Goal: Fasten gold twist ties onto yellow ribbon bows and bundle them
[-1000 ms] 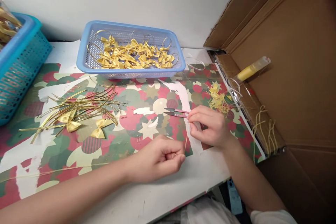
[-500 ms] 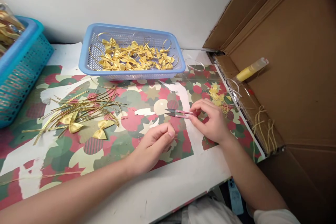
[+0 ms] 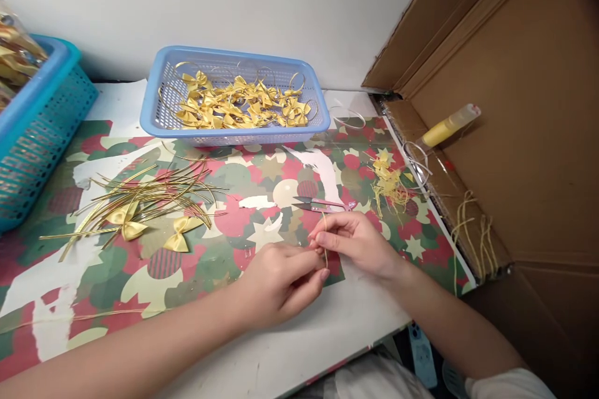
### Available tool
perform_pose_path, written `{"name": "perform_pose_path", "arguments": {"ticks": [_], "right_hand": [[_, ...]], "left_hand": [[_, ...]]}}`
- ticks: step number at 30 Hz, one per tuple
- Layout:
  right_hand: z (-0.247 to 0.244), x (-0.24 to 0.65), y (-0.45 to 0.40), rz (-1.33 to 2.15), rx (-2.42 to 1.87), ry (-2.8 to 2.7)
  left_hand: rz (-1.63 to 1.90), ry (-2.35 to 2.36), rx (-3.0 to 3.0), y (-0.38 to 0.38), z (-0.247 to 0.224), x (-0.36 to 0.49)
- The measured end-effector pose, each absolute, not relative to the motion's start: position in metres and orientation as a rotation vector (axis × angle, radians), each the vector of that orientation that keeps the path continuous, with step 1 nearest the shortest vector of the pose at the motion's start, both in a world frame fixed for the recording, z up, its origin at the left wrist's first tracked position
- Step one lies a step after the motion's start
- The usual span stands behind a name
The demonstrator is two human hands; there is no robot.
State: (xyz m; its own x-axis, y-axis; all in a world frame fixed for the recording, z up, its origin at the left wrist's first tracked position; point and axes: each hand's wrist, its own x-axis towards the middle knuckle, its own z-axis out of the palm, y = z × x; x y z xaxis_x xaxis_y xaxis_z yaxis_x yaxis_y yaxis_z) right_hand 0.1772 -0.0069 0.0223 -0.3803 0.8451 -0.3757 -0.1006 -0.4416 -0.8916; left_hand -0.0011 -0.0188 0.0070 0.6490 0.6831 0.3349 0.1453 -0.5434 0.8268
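In the head view my left hand (image 3: pixel 290 280) and my right hand (image 3: pixel 358 243) meet near the table's front edge, fingertips almost touching. Between them runs a short, thin yellow string (image 3: pixel 324 222), pinched by my right thumb and fingers. Its lower end passes by the curled fingertips of my left hand, which are closed on it. Just beyond my right hand lies a pair of thread snips (image 3: pixel 322 204) with pink handles and dark blades. Two yellow ribbon bows (image 3: pixel 178 235) rest to the left beside a bundle of gold ties (image 3: pixel 154 190).
A blue basket (image 3: pixel 147 109) of yellow bows stands at the back; a teal basket (image 3: pixel 51 143) is at far left. Thread scraps (image 3: pixel 389 181) lie to the right. A cardboard wall (image 3: pixel 528 106) with a yellow-filled tube (image 3: pixel 447 128) borders the right side.
My right hand has put the snips down on the table and moved left and nearer to me, to my left hand. It now pinches the yellow string.
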Motion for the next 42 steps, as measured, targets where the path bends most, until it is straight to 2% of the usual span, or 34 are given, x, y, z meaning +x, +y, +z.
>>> {"name": "perform_pose_path", "arguments": {"ticks": [7,14,19,23,31,38,42], "right_hand": [[0.022,0.181,-0.004,1.603,-1.208,-1.173],[0.024,0.182,-0.008,1.37,-1.089,-1.442],[0.023,0.178,-0.014,1.059,-1.127,-1.75],[0.023,0.177,-0.013,0.956,-1.167,-1.869],[0.009,0.192,0.006,0.32,-1.674,-2.073],[-0.001,0.189,0.008,0.299,-1.678,-2.123],[0.007,0.194,0.008,0.56,-1.625,-1.898]], "left_hand": [[0.736,0.521,2.058,-0.021,0.002,-0.001],[0.951,0.746,1.643,-0.016,0.008,-0.002],[0.754,0.67,1.361,-0.014,0.01,-0.001],[0.63,0.673,1.163,-0.014,0.008,0.0],[0.697,0.775,0.831,-0.012,0.001,-0.001],[0.726,0.76,0.764,-0.011,0.001,0.002],[0.74,0.751,0.736,-0.012,0.001,0.001]]}}
